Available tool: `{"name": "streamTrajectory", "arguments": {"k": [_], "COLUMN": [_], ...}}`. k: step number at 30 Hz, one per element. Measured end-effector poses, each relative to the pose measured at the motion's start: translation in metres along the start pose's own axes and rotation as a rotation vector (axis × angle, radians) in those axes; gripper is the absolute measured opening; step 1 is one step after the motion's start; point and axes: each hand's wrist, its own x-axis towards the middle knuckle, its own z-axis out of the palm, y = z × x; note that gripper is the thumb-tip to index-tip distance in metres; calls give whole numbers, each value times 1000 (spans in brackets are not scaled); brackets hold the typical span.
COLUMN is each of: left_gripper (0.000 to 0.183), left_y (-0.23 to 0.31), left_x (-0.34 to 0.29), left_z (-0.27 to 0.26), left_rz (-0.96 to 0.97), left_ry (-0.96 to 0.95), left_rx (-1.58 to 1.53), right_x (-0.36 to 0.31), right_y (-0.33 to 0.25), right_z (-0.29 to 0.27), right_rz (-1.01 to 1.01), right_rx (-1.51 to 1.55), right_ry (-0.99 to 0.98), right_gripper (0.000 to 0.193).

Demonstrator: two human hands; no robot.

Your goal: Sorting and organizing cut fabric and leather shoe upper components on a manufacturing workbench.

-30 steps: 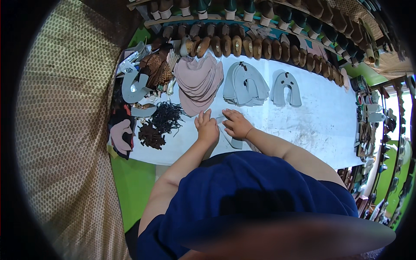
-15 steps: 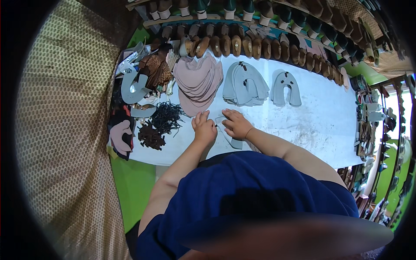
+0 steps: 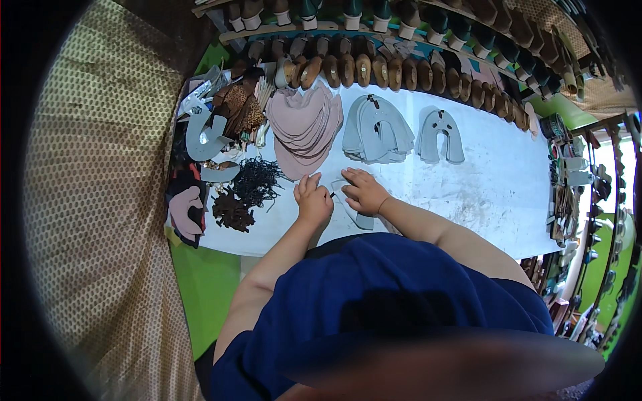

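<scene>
Shelf (image 3: pixel 267 31) holding heeled shoes (image 3: pixel 352 13), right hand (image 3: pixel 363 192) over grey piece (image 3: pixel 364 222), left hand (image 3: pixel 313 200) beside it, cannot tell either grip

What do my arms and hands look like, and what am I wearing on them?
Your left hand and right hand are both bare, without gloves. A thin dark band circles your right wrist; none shows on the left. Your forearms are uncovered, and your dark blue top has short sleeves.
</scene>
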Motion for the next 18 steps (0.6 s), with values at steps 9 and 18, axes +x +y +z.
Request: {"name": "streamTrajectory", "arguments": {"k": [9,18], "left_gripper": [11,31], "left_y": [1,-13], "left_x": [-2,3], "left_z": [-3,-27], "left_rz": [-15,39], "left_ry": [-11,167], "left_rx": [2,-304], "right_x": [-5,-4], "right_y": [4,9], "right_z": [-4,3], "right_rz": [58,58], "right_rx": [161,133], "right_ry": [92,49], "right_gripper": [51,43]}}
